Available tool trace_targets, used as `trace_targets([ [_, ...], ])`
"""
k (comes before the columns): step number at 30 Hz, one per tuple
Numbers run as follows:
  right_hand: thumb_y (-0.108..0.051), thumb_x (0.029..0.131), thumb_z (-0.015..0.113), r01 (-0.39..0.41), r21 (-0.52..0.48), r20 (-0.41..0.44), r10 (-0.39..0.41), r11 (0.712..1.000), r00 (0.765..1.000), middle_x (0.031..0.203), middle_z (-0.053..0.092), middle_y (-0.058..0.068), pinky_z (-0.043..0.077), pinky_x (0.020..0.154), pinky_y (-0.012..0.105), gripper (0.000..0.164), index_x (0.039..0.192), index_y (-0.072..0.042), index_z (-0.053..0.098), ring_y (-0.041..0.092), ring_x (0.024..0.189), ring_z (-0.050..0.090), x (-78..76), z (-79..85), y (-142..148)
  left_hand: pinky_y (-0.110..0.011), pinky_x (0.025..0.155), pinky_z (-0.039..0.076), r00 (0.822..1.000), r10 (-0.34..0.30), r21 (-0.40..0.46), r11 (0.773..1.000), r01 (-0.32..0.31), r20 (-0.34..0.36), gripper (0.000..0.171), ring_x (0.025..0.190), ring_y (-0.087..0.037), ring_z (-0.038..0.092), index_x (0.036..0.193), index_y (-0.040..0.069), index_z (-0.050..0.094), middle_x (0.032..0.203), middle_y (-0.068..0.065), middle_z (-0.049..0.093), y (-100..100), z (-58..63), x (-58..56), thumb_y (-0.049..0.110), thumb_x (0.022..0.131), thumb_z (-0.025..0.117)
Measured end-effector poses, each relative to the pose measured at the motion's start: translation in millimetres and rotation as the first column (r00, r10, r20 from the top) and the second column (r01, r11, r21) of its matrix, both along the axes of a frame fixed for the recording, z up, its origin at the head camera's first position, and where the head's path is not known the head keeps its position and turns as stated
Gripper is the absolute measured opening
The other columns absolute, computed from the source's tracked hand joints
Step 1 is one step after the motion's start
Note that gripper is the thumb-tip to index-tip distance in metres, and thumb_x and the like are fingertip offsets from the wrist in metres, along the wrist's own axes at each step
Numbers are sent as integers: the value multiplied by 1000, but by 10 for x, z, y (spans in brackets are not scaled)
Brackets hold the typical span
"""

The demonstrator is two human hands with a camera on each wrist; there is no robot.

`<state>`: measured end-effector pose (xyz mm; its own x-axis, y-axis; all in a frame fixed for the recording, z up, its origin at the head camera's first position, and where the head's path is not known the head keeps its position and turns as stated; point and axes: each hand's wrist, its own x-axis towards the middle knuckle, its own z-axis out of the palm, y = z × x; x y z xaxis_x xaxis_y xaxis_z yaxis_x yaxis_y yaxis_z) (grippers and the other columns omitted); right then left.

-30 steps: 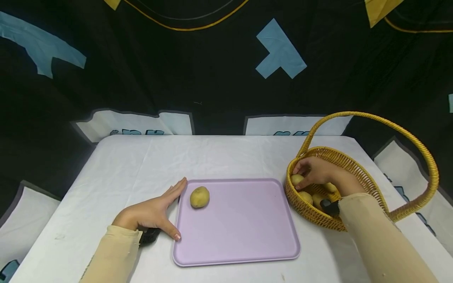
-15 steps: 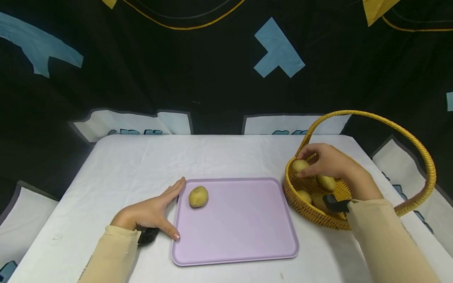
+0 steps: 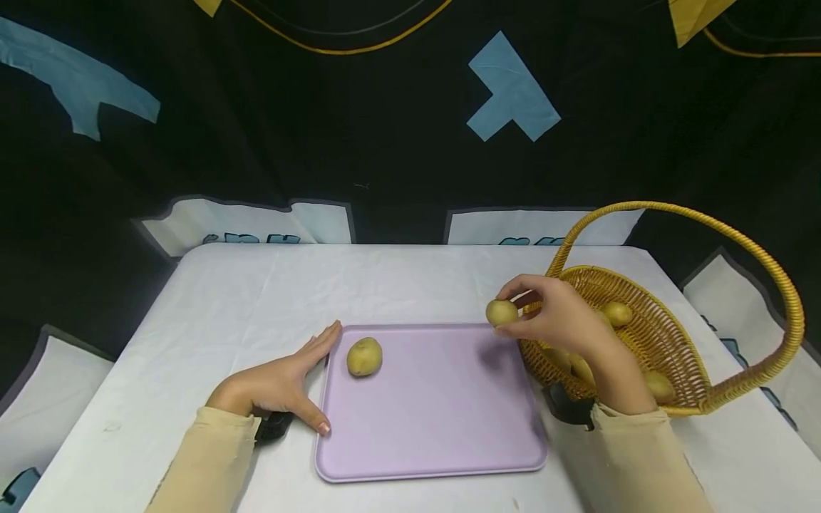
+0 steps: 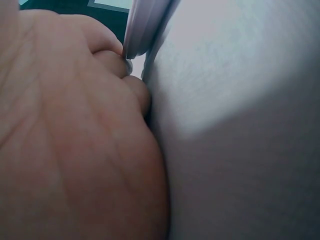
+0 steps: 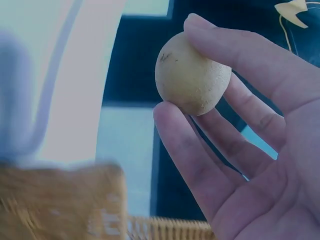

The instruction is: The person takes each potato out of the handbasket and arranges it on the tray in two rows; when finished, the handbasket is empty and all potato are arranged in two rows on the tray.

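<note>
My right hand (image 3: pixel 559 313) pinches a potato (image 3: pixel 502 312) between thumb and fingers, above the tray's far right corner. The right wrist view shows this potato (image 5: pixel 192 75) up close, pale with small dark marks. My left hand (image 3: pixel 282 381) rests spread along the left edge of the lilac tray (image 3: pixel 436 413), thumb on the rim. Its palm (image 4: pixel 80 135) lies low by the white cloth in the left wrist view. Another potato (image 3: pixel 364 357) sits on the tray near its far left corner. Several more, among them one potato (image 3: pixel 617 313), lie in the wicker basket (image 3: pixel 680 356), partly hidden by my right arm.
The basket's tall handle (image 3: pixel 785 285) arches over the right side of the table. A white cloth (image 3: pixel 385 285) covers the table. Behind hangs a black curtain (image 3: pixel 385 128) with blue and yellow shapes.
My right hand has lifted a potato out of the basket and carried it left over the tray's corner. Potatoes in the basket have shifted. My left hand stays in place.
</note>
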<state>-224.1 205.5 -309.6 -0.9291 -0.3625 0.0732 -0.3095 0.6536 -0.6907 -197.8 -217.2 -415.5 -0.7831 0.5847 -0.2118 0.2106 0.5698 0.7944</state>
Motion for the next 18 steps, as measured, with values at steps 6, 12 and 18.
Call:
trace_targets([
  [6,-14,72,93,-21,-157,57,31,987,998,109,69,3,58,77,36,40,106,-12,71,25,98,68,54,-217,-242,-63,116,0,1000,-4,11,1000,4,-5,150,151,-38,-10,162,9,-3,168,-12,-10,-22,9,11,36,56,99],
  [12,-12,71,93,-35,-229,89,57,973,994,110,68,4,58,81,37,43,107,-10,70,25,98,68,104,-352,-356,-61,117,1,1000,0,-1,1000,0,-7,150,151,-36,-9,162,10,-3,168,-10,-9,-24,0,18,39,56,99],
  [18,-14,70,94,-33,-261,125,67,965,990,111,68,5,57,80,38,44,107,-10,70,27,97,69,123,-408,-427,-61,117,2,1000,-13,7,1000,14,-14,150,151,-35,-9,162,9,-3,168,-11,-10,-17,9,13,38,56,99],
])
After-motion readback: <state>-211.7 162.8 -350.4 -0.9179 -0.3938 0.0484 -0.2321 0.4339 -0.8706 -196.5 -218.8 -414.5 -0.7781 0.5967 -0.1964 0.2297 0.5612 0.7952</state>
